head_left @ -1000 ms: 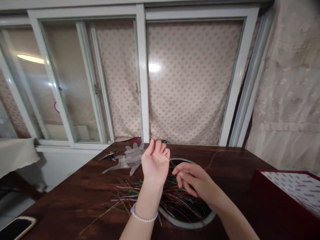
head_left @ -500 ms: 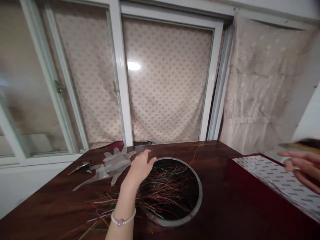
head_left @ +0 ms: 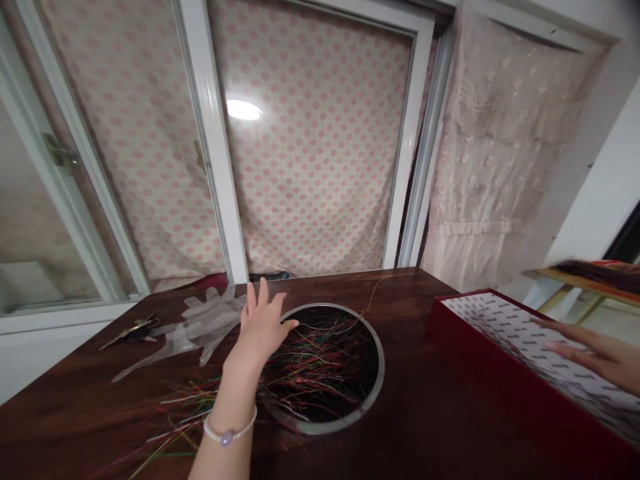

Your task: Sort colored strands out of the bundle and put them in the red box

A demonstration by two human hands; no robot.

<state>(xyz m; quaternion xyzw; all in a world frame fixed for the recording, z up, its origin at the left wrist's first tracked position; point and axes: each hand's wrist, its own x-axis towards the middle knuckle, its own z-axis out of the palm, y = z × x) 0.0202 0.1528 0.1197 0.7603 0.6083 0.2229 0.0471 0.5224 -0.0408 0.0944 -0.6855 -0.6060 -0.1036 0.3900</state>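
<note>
While L hand (head_left: 263,328) spreads fingers nr wires (head_left: 316,365), R hand (head_left: 607,357), fingers apart, over box (head_left: 475,355); lining (head_left: 493,319) marks illegible.

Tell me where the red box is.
In the head view, the red box stands on the right of the table, right of the grey ring; the right hand is at its open top.

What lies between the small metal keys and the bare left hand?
In the head view, translucent, glove-shaped plastic lies between the keys and the left hand.
</note>
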